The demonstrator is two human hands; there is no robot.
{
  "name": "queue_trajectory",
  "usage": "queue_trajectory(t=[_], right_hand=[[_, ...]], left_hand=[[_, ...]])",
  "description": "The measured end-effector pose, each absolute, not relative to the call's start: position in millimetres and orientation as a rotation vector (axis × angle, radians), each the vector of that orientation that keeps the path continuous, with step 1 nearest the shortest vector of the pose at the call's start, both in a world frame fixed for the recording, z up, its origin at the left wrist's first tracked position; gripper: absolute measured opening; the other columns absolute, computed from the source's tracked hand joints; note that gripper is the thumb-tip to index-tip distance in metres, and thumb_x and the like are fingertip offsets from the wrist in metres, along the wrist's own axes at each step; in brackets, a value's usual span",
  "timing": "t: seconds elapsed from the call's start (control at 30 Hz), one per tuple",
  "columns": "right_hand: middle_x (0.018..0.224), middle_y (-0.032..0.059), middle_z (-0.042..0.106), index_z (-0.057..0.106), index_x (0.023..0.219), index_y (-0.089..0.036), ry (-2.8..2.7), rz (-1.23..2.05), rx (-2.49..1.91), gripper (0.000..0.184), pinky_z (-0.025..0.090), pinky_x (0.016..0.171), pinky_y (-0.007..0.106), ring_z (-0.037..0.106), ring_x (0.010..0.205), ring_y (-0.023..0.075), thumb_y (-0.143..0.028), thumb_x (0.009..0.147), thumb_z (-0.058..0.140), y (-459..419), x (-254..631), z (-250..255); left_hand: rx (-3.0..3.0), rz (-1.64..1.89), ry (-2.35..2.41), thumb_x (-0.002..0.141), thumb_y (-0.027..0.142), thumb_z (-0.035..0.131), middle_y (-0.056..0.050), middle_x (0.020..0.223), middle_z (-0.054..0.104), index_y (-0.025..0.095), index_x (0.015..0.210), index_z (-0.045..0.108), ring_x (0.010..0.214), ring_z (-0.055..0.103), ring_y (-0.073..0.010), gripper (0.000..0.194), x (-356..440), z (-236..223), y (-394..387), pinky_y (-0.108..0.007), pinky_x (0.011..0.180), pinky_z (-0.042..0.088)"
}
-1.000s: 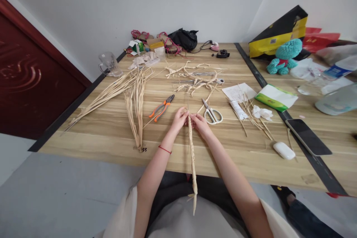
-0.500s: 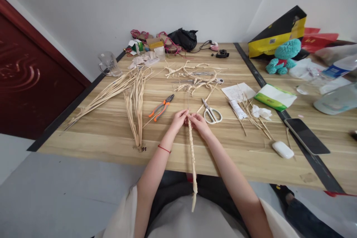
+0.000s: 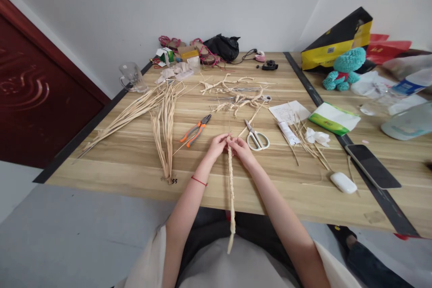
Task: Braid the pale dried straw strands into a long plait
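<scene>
A long pale stick wrapped in straw-coloured strips (image 3: 231, 184) points toward my body, its tapered end hanging past the table's front edge. My left hand (image 3: 218, 146) pinches its far end from the left. From the right, my right hand (image 3: 238, 147) closes on the same end, the fingertips of both hands nearly meeting. A thin wire or strand sticks out beyond the fingers. White-handled scissors (image 3: 258, 139) lie just right of my right hand. Pliers with orange and grey handles (image 3: 195, 131) rest to the left of my left hand.
Bundles of dry straw strips (image 3: 165, 130) cover the left side of the wooden table (image 3: 128, 166). Wrapped branch pieces (image 3: 239, 99) lie farther back. At right are a phone (image 3: 373, 166), a white case (image 3: 343, 182), a tissue pack (image 3: 334, 118) and a turquoise crocheted doll (image 3: 346, 67). A glass mug (image 3: 131, 76) stands at left.
The near end of the wrapped stick has swung slightly to the left. Both hands stay at its far end, in nearly the same place.
</scene>
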State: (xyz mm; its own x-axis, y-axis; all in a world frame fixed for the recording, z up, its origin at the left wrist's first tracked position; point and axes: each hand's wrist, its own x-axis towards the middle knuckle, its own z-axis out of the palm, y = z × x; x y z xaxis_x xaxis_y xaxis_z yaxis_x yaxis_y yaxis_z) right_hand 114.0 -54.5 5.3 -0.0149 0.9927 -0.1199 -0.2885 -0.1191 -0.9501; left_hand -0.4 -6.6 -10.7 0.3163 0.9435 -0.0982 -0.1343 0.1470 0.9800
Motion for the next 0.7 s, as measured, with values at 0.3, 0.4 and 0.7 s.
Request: queue_trajectory(t=[0.3, 0.4, 0.7], right_hand=[[0.051, -0.0048, 0.05, 0.047, 0.065, -0.021, -0.936, 1.425, -1.071, 0.038, 0.034, 0.044, 0.022, 0.042, 0.043, 0.0078, -0.051, 0.063, 0.069, -53, 114, 5], [0.053, -0.0042, 0.052, 0.048, 0.066, -0.021, -0.949, 1.42, -1.074, 0.037, 0.034, 0.044, 0.022, 0.042, 0.044, 0.0076, -0.051, 0.064, 0.069, -54, 114, 5], [0.053, -0.0042, 0.054, 0.05, 0.067, -0.02, -0.926, 1.426, -1.076, 0.036, 0.033, 0.045, 0.023, 0.042, 0.043, 0.0075, -0.05, 0.063, 0.07, -55, 114, 7]], left_hand=[[1.22, 1.071, 0.982, 0.071, 0.016, 0.058, -0.01, 0.11, 0.063, 0.015, 0.095, 0.069, 0.093, 0.059, -0.0169, 0.027, -1, -18, -2, -0.026, 0.078, 0.047], [1.199, 1.026, 0.966, 0.073, 0.017, 0.055, -0.009, 0.103, 0.065, 0.015, 0.1, 0.067, 0.083, 0.06, -0.0153, 0.03, -1, -15, -5, -0.025, 0.071, 0.048], [1.183, 1.002, 0.952, 0.074, 0.025, 0.056, -0.007, 0.089, 0.067, 0.013, 0.094, 0.067, 0.073, 0.059, -0.014, 0.025, 0, -9, -7, -0.022, 0.062, 0.046]])
